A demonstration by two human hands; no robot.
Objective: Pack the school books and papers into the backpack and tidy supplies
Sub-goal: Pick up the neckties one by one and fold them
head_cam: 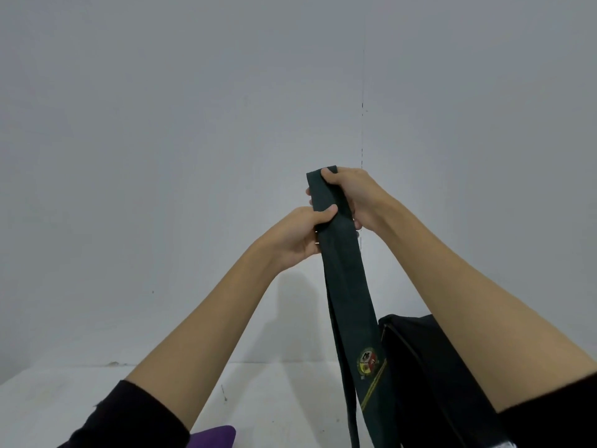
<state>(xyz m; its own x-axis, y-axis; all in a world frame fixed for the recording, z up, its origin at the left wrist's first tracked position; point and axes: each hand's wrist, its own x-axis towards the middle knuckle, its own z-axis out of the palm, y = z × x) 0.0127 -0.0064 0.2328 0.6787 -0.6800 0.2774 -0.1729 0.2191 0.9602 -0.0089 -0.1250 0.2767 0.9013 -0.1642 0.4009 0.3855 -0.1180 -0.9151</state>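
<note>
While we hold it raised at frame centre, item: green tie, long axis vertical; right hand pinches top fold, left hand grips just below; tail hangs toward black backpack, lower right, nearer right arm

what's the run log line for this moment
left hand: grips tie | right hand: grips tie top | green tie: held up, hanging | black backpack: on table, right
</note>
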